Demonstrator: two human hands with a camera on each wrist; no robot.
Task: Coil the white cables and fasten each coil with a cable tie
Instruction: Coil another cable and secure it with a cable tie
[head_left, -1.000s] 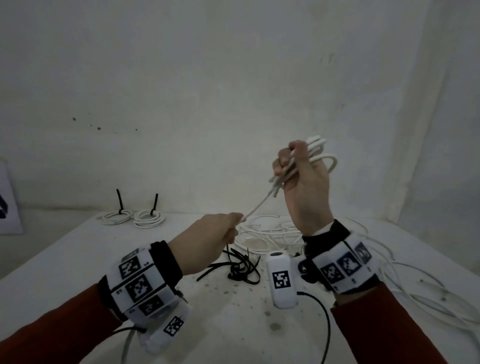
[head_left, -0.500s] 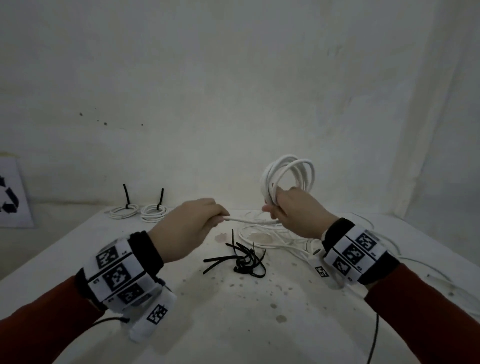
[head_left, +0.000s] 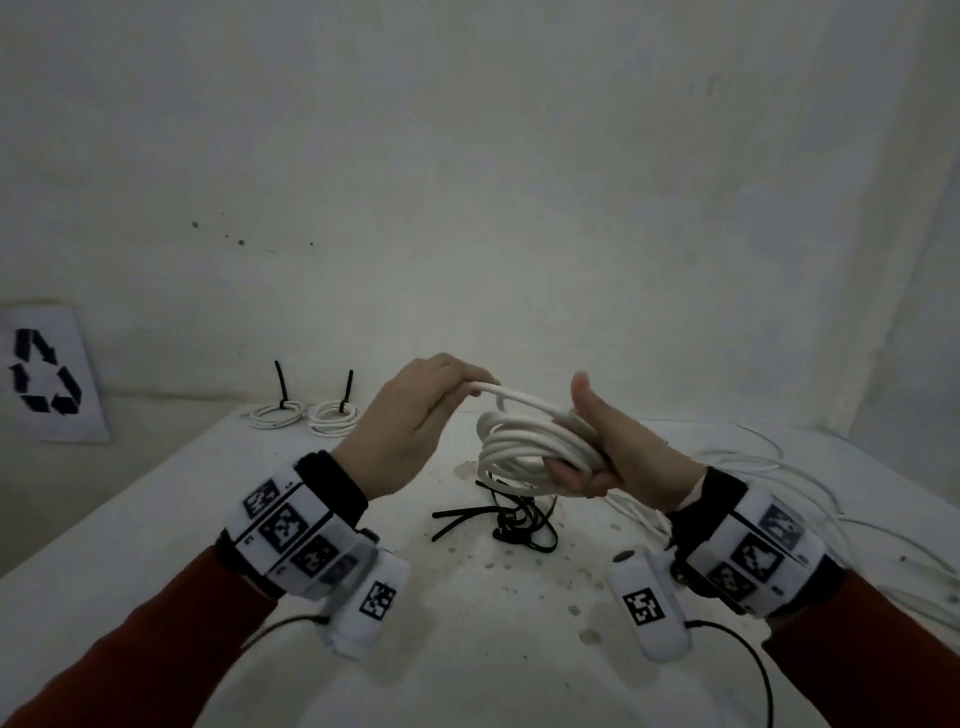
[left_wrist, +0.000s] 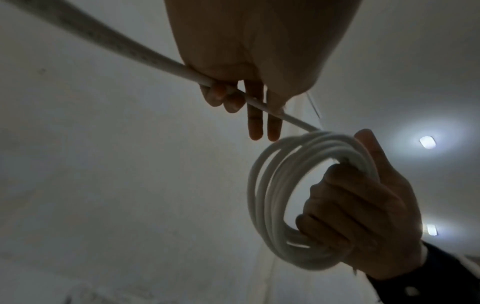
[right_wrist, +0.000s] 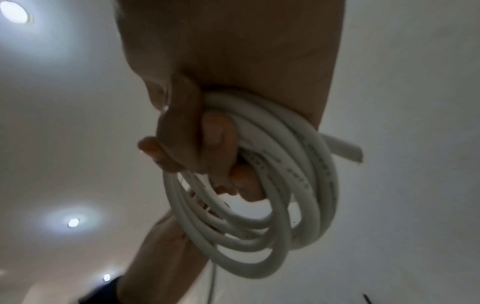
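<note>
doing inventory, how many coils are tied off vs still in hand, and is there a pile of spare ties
tied coils at the table's back edge: 2
untied coil, gripped by the right hand, tail pinched by the left hand: 1
pile of loose black ties: 1
total: 3 coils, 1 tie pile

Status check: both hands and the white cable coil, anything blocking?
Right hand grips round white cable coil. Left hand pinches its loose tail. No tie on it yet; black cable ties on table below. Nothing blocking.
</note>
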